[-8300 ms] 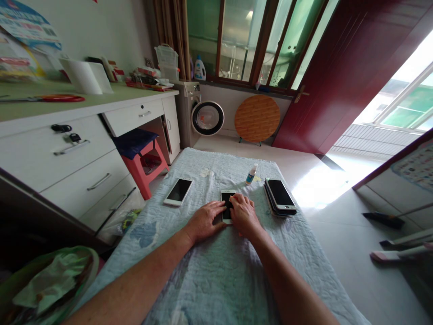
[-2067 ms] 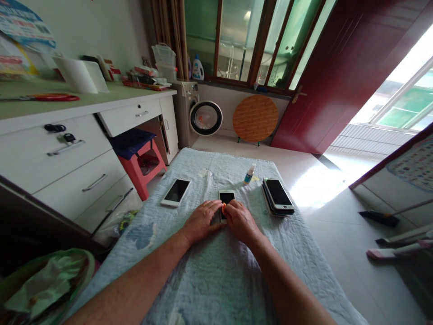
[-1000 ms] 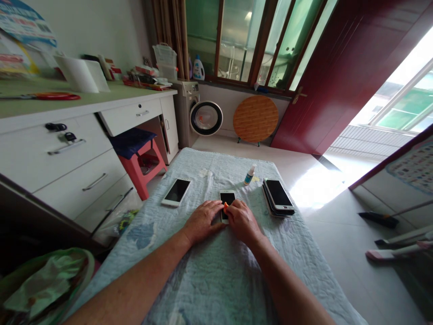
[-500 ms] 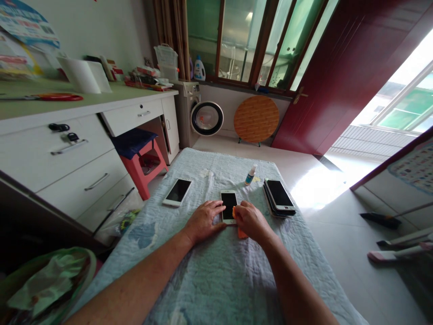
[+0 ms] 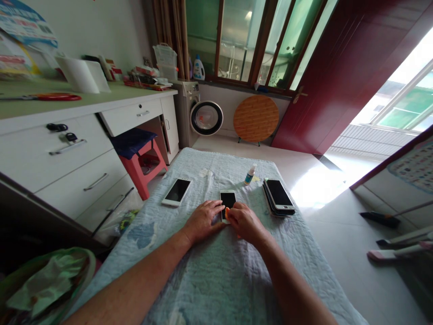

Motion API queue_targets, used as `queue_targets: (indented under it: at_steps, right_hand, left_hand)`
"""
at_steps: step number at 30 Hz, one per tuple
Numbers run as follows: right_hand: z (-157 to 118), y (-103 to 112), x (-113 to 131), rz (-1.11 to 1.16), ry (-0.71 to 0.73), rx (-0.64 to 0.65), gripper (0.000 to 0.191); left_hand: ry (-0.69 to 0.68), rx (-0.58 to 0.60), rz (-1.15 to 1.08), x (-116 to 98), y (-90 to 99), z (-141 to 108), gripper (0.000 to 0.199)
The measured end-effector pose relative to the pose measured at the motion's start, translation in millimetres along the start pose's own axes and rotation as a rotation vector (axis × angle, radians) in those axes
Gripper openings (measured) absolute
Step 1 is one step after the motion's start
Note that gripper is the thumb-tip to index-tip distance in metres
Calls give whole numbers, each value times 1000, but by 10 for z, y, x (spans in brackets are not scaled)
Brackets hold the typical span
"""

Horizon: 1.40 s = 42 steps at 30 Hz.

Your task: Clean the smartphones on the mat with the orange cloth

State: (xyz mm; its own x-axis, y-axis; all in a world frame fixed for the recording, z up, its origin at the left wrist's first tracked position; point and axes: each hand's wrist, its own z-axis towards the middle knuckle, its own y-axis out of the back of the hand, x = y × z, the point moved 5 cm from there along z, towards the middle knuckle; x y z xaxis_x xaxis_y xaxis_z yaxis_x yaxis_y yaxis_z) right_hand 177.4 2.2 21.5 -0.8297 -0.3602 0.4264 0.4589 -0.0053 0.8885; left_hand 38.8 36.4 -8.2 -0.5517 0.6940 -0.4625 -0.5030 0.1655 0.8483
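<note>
A white smartphone point(image 5: 228, 197) with a dark screen lies face up on the cloth-covered table. My left hand point(image 5: 204, 219) steadies it, fingertips on its left side and thumb by its lower edge. Pinched in my right hand point(image 5: 245, 221) is an orange cloth point(image 5: 227, 211), pressed on the lower part of the screen; most of the cloth is hidden under the hand. Beyond the right hand stands a small spray bottle point(image 5: 250, 175) with a blue label. Another white smartphone point(image 5: 177, 192) lies to the left, and a stack of phones point(image 5: 279, 197) to the right.
Pale blue quilted cloth point(image 5: 216, 280) covers the table. At left are a white desk point(image 5: 74, 158) with drawers, a red stool point(image 5: 142, 167) and a bin point(image 5: 89, 266) holding crumpled paper. A washing machine point(image 5: 186, 113) with its door ajar and a red door point(image 5: 324, 85) stand behind.
My right hand has slid left with the orange cloth across the lower screen. Less of the cloth shows below the hand now. My left hand and the smartphone stay nearly in place.
</note>
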Motion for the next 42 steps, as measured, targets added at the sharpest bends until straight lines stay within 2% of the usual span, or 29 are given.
queue_targets:
  at_steps: [7,15,23,30,34,42]
  right_hand:
    - [4,-48,141,24,54,41,17]
    - [-22,85,-65,-58,-66,113,18]
    - [46,62,-210,-153,-99,-42,22]
    - [117,-72,-269,-202,-98,-104,20]
    - [120,-95,-210,-157,-63,-110,23]
    - [48,-20,-30,-51,44,0,25]
  left_hand:
    - [2,-23,-22,12,-9,-6,46]
    - [6,11,-25,16,2,6,54]
    - [-2,11,-44,16,6,-1,54]
    - [-3,-21,-89,12,9,-1,61]
    - [17,-53,-106,30,-5,-18,71]
    - [38,-51,-100,44,-23,-25,78]
